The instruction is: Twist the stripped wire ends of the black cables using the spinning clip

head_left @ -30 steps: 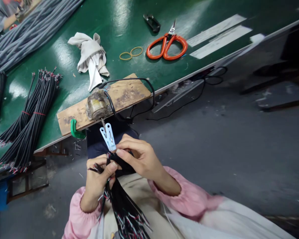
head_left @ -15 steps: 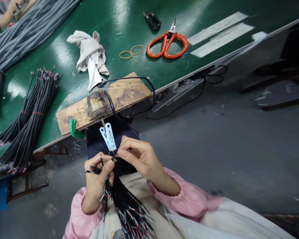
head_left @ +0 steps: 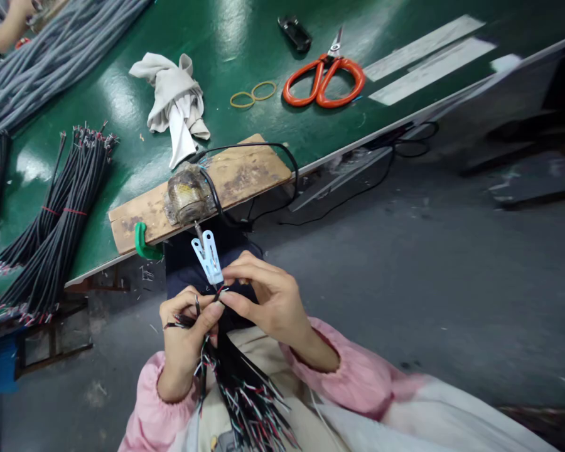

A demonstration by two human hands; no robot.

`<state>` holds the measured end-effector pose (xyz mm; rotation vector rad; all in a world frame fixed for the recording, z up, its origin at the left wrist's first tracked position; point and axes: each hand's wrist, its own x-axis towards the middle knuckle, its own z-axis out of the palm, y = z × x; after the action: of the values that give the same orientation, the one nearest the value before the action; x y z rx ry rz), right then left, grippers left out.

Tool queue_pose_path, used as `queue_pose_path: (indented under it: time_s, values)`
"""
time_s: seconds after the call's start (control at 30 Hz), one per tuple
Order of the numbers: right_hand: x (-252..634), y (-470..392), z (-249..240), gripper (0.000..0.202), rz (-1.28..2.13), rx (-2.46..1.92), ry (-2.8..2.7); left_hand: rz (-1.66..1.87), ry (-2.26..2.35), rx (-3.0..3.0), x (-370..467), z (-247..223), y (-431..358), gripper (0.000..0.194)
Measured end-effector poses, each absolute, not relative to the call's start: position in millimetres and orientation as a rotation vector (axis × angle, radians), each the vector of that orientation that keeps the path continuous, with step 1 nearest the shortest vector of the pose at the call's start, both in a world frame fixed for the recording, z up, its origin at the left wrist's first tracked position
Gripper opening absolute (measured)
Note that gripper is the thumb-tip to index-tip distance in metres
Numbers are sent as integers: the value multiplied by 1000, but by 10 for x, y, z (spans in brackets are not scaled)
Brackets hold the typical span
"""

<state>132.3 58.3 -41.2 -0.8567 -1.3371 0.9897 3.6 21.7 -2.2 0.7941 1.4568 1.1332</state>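
Note:
My left hand (head_left: pixel 181 336) is closed on thin black cables, with one stripped end (head_left: pixel 220 293) standing up between thumb and forefinger. Red and white wires show at that end. My right hand (head_left: pixel 273 304) has its thumb tip beside these wires, while its forefinger is raised apart near a light blue clothespin (head_left: pixel 209 258). The clothespin sits on the shaft of a small tape-wrapped motor (head_left: pixel 187 198), just above the cable end. A bundle of black cables (head_left: pixel 245 370) with bared coloured ends hangs below my hands over my lap.
The motor is fixed to a wooden board (head_left: pixel 245 169) at the edge of the green table, near a green clamp (head_left: pixel 145 243). Orange-handled scissors (head_left: pixel 324 78), rubber bands (head_left: pixel 253 95), a white cloth (head_left: pixel 174 100) and tied cable bundles (head_left: pixel 70 213) lie on the table. Another person's arm (head_left: pixel 14 25) shows top left.
My right thumb and forefinger have parted from their pinch on the wire ends, the forefinger lifting toward the clothespin. My left hand keeps its hold. The view has shifted slightly.

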Motion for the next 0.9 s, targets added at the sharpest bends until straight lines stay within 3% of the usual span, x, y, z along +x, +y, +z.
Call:
queue_pose_path:
  time_s: [0.27, 0.7, 0.9]
  values:
    - [1319, 548, -393, 14, 353, -778, -1536, 1167, 1438, 761, 27, -74, 183, 40]
    - [1384, 561, -363, 11, 776, -843, -1498, 1186, 1501, 926, -15, 12, 230, 12]
    - [1378, 594, -351, 15, 890, -796, -1481, 1138, 1460, 925, -28, 24, 250, 20]
